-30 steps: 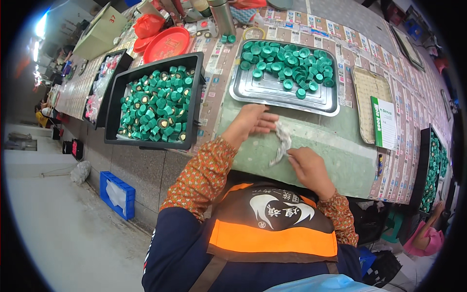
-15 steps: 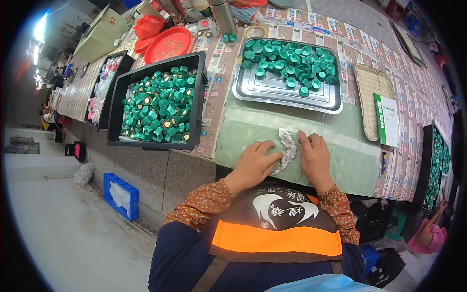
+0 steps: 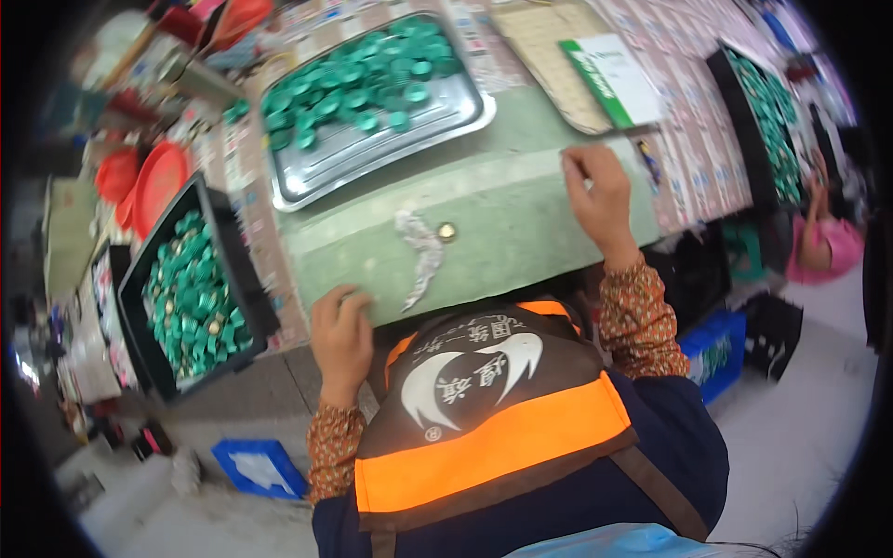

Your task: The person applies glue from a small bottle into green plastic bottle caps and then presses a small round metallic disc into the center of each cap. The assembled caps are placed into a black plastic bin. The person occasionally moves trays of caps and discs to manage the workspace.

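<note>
On the pale green mat [image 3: 521, 195] lies a crumpled strip of whitish paper or foil [image 3: 424, 260]. A small round gold piece [image 3: 446, 232] sits just to its right, touched by neither hand. My left hand [image 3: 341, 337] is at the mat's near left edge, its loosely bent fingers apart and nothing in them. Over the right part of the mat, my right hand [image 3: 600, 192] has its fingers curled in; whatever may be inside them is hidden. Beyond the mat, a metal tray [image 3: 372, 153] holds many green fluted cups [image 3: 358, 98].
At left a black bin [image 3: 244, 251] holds green cups with gold pieces, beside a red plate [image 3: 160, 191]. A notebook [image 3: 628, 79] lies on a tan tray [image 3: 530, 56] at the far right. Another black bin [image 3: 730, 79] and a person in pink [image 3: 828, 246] are at right.
My hands have parted from the crumpled strip, left hand leftward, right hand outward to the right. The gold piece now shows beside the strip. The whole view has turned and shifted.
</note>
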`<state>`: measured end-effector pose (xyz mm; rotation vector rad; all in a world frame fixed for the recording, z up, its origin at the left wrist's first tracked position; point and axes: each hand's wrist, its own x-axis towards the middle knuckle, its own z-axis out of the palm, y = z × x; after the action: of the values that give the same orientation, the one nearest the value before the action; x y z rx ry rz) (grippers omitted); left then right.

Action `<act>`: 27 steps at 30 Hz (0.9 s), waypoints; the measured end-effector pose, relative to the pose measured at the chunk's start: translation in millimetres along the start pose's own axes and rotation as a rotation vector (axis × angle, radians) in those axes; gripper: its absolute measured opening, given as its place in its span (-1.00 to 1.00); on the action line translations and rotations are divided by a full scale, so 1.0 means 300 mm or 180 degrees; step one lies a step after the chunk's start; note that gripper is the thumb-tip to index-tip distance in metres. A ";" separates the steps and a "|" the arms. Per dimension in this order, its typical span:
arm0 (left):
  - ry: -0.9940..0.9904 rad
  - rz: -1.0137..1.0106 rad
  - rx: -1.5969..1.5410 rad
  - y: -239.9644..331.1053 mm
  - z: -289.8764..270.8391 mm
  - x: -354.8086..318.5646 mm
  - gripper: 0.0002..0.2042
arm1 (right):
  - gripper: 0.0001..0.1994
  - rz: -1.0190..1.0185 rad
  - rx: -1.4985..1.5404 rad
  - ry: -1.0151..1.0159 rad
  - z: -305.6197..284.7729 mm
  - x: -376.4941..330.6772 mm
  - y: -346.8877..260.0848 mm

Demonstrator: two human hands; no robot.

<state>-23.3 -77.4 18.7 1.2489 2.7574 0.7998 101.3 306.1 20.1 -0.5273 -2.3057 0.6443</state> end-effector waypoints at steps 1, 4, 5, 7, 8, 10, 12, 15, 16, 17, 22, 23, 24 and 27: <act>0.0082 -0.0043 0.0051 -0.004 -0.009 -0.014 -0.77 | -0.91 0.0220 -0.0131 0.0226 -0.032 0.010 0.044; 0.0188 -0.0080 0.0117 -0.003 -0.029 -0.014 -0.77 | -0.91 0.0696 -0.0632 0.0681 -0.153 0.001 0.247; 0.0232 -0.0102 0.0097 -0.004 -0.034 -0.012 -0.77 | -0.90 0.0771 -0.0806 0.0645 -0.194 0.003 0.292; 0.0298 -0.0072 0.0145 0.001 -0.063 0.003 -0.77 | -0.87 0.0946 -0.1059 0.0530 -0.235 -0.007 0.360; 0.0331 -0.0072 0.0174 0.006 -0.077 0.011 -0.76 | -0.86 0.0892 -0.1306 0.0491 -0.248 -0.016 0.378; 0.0393 -0.0079 0.0217 0.014 -0.103 0.029 -0.79 | -0.82 0.0761 -0.1771 0.0407 -0.254 -0.021 0.385; 0.0458 -0.0082 0.0216 0.019 -0.112 0.036 -0.80 | -0.80 0.0886 -0.1837 0.0233 -0.244 -0.032 0.407; 0.0511 -0.0065 0.0189 0.026 -0.110 0.037 -0.80 | -0.77 0.0760 -0.1891 0.0034 -0.220 -0.043 0.404; 0.0496 -0.0053 0.0203 0.026 -0.109 0.034 -0.80 | -0.77 0.0666 -0.1886 -0.0032 -0.205 -0.045 0.389; 0.0481 -0.0044 0.0216 0.027 -0.108 0.033 -0.80 | -0.77 0.0518 -0.1940 0.0101 -0.191 -0.043 0.371; 0.0479 -0.0061 0.0209 0.022 -0.101 0.029 -0.79 | -0.74 0.0376 -0.1372 0.0037 -0.100 -0.009 0.299; 0.0501 -0.0058 0.0185 0.020 -0.102 0.028 -0.78 | -0.73 0.0799 -0.1019 -0.0104 -0.079 -0.007 0.283; 0.0527 -0.0048 0.0190 0.023 -0.106 0.035 -0.79 | -0.71 0.1219 -0.0665 -0.0242 -0.063 0.002 0.250; 0.0559 -0.0103 0.0185 0.014 -0.117 0.026 -0.78 | -0.68 0.1570 -0.0263 -0.0444 -0.007 0.003 0.226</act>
<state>-33.2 -85.2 52.5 1.1944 2.9502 0.8729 115.1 361.2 -17.1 -1.1428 -2.3500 0.8381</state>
